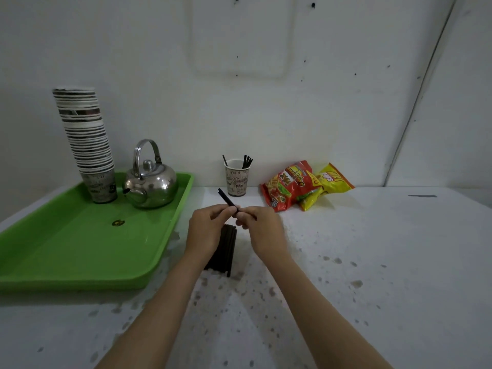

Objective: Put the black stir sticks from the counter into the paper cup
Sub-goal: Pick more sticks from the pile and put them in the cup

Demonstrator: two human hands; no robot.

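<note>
I see a small bunch of black stir sticks point(226, 198) pinched between both hands, its free end pointing up toward 11 o'clock, short of the paper cup point(237, 179). My left hand point(206, 230) and right hand point(262, 230) meet at the fingertips, both clamped on that bunch, above the counter point(372, 262). Directly beneath them, toward 6 o'clock, a larger pile of black sticks point(226, 249) lies flat on the counter. The cup stands at 12 o'clock against the wall and already holds a few sticks: one leaning left, several leaning right. So I judge the job begun but far from finished; most of the sticks remain in the pile. At 2 o'clock from the cup lie two snack bags point(300, 186). At 9 o'clock a green tray point(80, 249) carries a metal kettle point(151, 182) and a tall stack of cups point(87, 145).
</note>
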